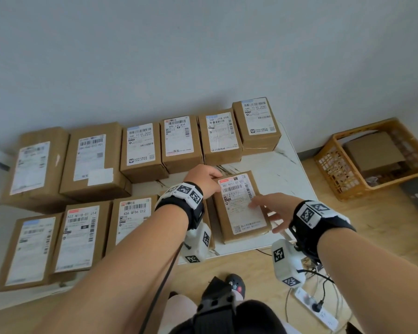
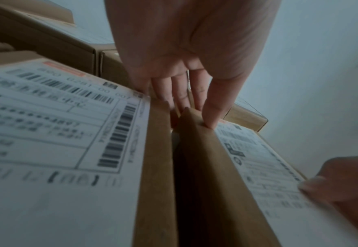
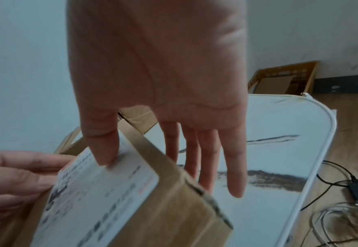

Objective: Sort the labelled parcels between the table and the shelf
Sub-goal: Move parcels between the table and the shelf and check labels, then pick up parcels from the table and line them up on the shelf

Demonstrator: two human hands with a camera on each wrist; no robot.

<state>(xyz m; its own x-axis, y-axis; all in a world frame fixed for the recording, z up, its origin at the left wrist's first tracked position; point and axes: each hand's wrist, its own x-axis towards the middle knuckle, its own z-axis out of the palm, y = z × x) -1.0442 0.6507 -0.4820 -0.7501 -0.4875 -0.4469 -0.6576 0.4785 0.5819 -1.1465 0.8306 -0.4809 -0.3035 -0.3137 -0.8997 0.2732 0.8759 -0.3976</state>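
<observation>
A brown parcel [image 1: 241, 213] with a white label lies at the right end of the white table [image 1: 287, 165]. My left hand [image 1: 204, 179] grips its far left corner. In the left wrist view its fingers [image 2: 182, 97] reach down the gap beside the parcel [image 2: 269, 167] and the thumb presses the top edge. My right hand [image 1: 273, 208] straddles the parcel's right edge. Its thumb touches the label [image 3: 110, 192] and its straight fingers [image 3: 233, 167] hang beside the parcel over the tabletop.
Several labelled parcels stand in two rows, one along the wall [image 1: 179, 141] and one at the front left [image 1: 80, 237]. Another parcel [image 2: 68, 133] lies close on the left. An orange crate [image 1: 372, 160] holding a box stands on the floor at right. A power strip [image 1: 316, 309] and cables lie below.
</observation>
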